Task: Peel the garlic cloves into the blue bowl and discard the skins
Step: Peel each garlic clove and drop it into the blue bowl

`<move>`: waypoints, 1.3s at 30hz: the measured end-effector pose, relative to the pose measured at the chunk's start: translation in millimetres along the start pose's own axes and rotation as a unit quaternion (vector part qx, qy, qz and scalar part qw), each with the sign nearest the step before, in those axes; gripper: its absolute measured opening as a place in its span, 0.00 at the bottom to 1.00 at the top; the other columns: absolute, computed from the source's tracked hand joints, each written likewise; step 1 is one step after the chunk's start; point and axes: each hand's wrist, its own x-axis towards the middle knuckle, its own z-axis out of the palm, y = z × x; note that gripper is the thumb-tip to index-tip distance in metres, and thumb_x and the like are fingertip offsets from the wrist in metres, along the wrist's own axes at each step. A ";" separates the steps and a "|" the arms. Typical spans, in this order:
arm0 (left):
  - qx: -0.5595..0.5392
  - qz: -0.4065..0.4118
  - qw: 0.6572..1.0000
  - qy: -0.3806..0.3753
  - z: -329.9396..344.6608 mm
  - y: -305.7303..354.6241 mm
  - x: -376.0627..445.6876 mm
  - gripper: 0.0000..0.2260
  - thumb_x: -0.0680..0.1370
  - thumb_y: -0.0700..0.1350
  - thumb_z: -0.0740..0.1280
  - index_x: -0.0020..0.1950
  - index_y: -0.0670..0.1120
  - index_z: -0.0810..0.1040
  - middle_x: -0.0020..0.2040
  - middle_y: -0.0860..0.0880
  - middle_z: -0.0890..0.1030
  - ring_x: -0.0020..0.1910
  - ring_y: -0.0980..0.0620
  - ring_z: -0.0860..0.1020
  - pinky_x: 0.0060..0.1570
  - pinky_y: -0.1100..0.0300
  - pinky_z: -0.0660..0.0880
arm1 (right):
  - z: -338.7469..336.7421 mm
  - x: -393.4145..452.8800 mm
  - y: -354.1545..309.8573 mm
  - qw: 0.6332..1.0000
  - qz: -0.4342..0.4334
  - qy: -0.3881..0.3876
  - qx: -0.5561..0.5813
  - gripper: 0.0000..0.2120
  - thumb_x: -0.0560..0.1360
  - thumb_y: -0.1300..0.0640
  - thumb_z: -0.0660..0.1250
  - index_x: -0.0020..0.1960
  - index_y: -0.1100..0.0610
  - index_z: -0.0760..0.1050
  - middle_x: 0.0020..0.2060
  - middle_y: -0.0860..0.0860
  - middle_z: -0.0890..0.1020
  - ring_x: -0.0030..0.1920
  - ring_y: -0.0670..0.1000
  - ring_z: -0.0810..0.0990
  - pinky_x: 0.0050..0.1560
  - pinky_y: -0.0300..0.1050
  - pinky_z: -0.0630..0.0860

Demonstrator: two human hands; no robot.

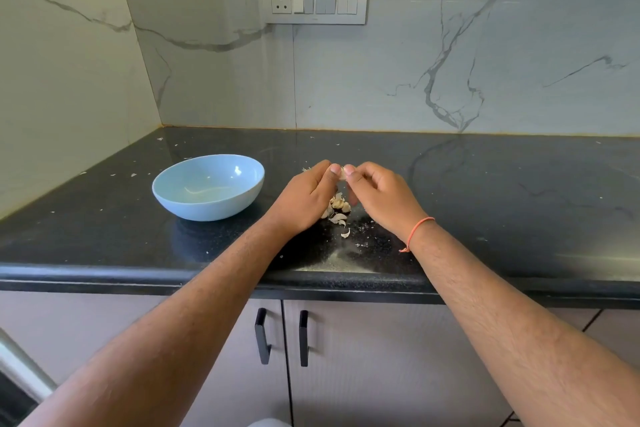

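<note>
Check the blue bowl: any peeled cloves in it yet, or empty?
Looks empty: the shallow, glossy light-blue bowl stands upright on the black countertop, and its visible inside shows only pale reflections, no cloves.

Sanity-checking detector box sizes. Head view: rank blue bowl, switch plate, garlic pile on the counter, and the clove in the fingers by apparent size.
1. Blue bowl and switch plate: look alike in size; the plate is farther, so unranked.
2. Garlic pile.
3. Clove, mostly hidden by fingertips.
</note>
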 end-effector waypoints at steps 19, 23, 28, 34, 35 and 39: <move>-0.017 0.029 0.999 -0.023 1.1 -0.3 0.3 0.17 0.90 0.51 0.52 0.45 0.52 0.73 0.39 0.57 0.76 0.38 0.64 0.75 0.41 0.70 0.68 | 3.9 -0.7 0.3 0.997 -0.049 -0.049 -0.037 0.18 0.88 0.47 0.54 0.43 0.50 0.72 0.38 0.48 0.79 0.39 0.44 0.78 0.42 0.40 0.74; -0.004 0.039 0.999 -0.026 1.3 -2.7 2.6 0.17 0.90 0.51 0.52 0.47 0.48 0.75 0.38 0.57 0.75 0.38 0.64 0.75 0.40 0.70 0.67 | 3.7 1.5 1.9 0.997 -0.031 -0.064 -0.017 0.18 0.88 0.46 0.54 0.44 0.51 0.74 0.38 0.49 0.80 0.38 0.46 0.79 0.44 0.48 0.75; 0.008 0.042 0.999 -0.024 3.3 -7.1 3.7 0.17 0.89 0.52 0.52 0.48 0.47 0.75 0.38 0.56 0.76 0.38 0.62 0.75 0.41 0.68 0.69 | 2.3 2.4 -0.6 0.996 -0.002 -0.082 0.017 0.19 0.88 0.48 0.53 0.44 0.53 0.73 0.28 0.37 0.76 0.29 0.36 0.75 0.37 0.34 0.68; 0.054 0.051 0.997 -0.005 5.5 -8.2 3.9 0.18 0.89 0.53 0.52 0.50 0.44 0.75 0.41 0.47 0.80 0.41 0.48 0.78 0.44 0.51 0.75 | 5.6 4.4 -3.4 0.992 0.036 -0.089 0.078 0.19 0.88 0.47 0.53 0.43 0.54 0.72 0.24 0.39 0.71 0.26 0.40 0.67 0.35 0.39 0.64; 0.062 0.055 0.997 -0.001 6.0 -7.4 3.4 0.18 0.89 0.53 0.52 0.49 0.44 0.74 0.40 0.48 0.79 0.39 0.49 0.77 0.42 0.53 0.74 | 7.0 4.3 -4.1 0.991 0.043 -0.082 0.092 0.19 0.88 0.47 0.53 0.43 0.54 0.71 0.24 0.40 0.70 0.26 0.40 0.66 0.33 0.39 0.63; 0.072 0.072 0.995 0.012 6.7 -2.9 1.4 0.18 0.89 0.52 0.53 0.48 0.44 0.72 0.38 0.49 0.76 0.36 0.52 0.73 0.37 0.59 0.69 | 8.8 5.6 -10.2 0.984 0.081 -0.050 0.154 0.19 0.88 0.50 0.54 0.41 0.55 0.69 0.23 0.41 0.68 0.24 0.41 0.64 0.28 0.37 0.61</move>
